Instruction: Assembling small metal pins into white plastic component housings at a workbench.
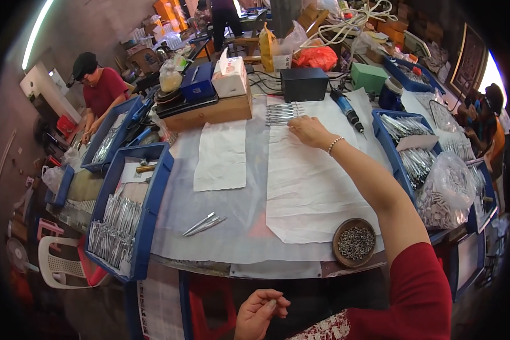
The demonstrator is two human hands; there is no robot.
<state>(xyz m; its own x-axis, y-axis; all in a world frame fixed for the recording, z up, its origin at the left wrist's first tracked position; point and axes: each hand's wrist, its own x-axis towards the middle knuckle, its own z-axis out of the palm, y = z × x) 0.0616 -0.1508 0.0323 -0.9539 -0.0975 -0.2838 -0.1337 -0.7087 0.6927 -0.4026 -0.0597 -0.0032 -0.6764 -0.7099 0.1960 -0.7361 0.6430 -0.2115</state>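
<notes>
My right hand reaches far across the table, its fingers closed at the right end of the lowest piece in a row of slim silvery metal pieces. The row lies on the far part of a white sheet. Low in the view, in front of the table edge, my left hand hangs with its fingers curled together and nothing visible in them. A few loose slim metal pieces rest on the table left of the sheet. A round wooden bowl of small metal parts stands at the near right.
Blue trays of metal pieces line the left; another blue tray and a plastic bag of parts are right. A blue electric screwdriver, black box and tissue pack stand behind. Co-workers sit on both sides.
</notes>
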